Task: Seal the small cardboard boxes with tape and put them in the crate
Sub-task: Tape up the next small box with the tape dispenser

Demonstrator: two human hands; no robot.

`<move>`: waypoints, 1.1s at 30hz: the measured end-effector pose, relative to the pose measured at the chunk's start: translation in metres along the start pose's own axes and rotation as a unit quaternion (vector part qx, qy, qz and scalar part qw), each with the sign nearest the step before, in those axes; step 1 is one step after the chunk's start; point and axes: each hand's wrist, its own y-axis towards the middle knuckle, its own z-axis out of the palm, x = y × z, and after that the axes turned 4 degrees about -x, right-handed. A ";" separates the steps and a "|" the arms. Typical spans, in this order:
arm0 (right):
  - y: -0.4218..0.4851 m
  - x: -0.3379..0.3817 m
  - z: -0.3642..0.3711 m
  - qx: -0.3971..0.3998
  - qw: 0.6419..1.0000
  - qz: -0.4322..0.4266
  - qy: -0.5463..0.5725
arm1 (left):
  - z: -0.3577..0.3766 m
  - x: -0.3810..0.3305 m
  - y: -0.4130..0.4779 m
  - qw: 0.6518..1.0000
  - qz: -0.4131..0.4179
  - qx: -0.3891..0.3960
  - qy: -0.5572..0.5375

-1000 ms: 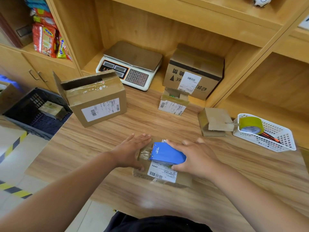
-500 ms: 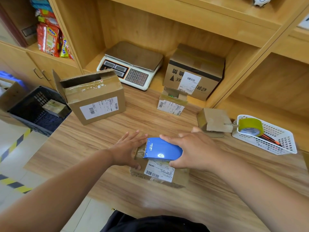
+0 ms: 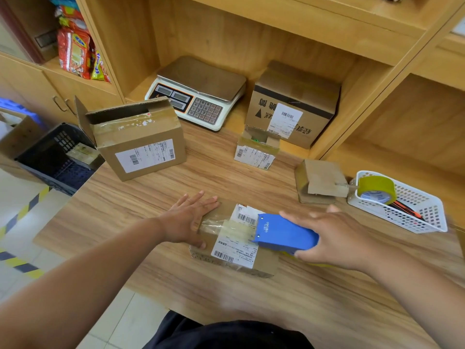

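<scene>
Fingers [image 3: 201, 201] of the left hand [image 3: 187, 222] are laid straight and flat on the left end of a small cardboard box [image 3: 234, 248], which lies on the near part of the wooden table [image 3: 176, 187]. A blue tape dispenser [image 3: 284, 234] is gripped by the right hand [image 3: 334, 240], fingers and thumb curled round it, over the box's right end. A strip of clear tape [image 3: 234, 229] is stretched along the top. Farther back, a white basket [image 3: 427, 217] holding a tape roll [image 3: 376, 190] and a larger open box [image 3: 141, 139] are seen. Beside the table's left edge, a dark crate [image 3: 63, 139] is occupied by one sealed box [image 3: 84, 153].
</scene>
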 end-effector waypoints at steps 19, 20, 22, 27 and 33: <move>-0.042 -0.096 0.041 0.005 0.997 0.058 -0.046 | 0.000 -0.007 0.002 1.000 -0.011 0.001 0.005; -0.040 -0.097 0.046 0.005 0.997 0.058 -0.040 | 0.000 -0.007 0.002 1.000 -0.012 0.002 0.006; -0.034 -0.100 0.055 0.004 0.998 0.056 -0.029 | 0.000 -0.007 0.002 1.000 -0.015 0.003 0.008; -0.020 -0.095 0.074 0.016 0.997 0.061 -0.034 | 0.000 -0.009 0.001 1.000 -0.016 0.005 0.005; -0.014 -0.084 0.077 0.020 0.997 0.064 -0.046 | -0.006 -0.023 0.000 0.996 -0.031 -0.004 0.086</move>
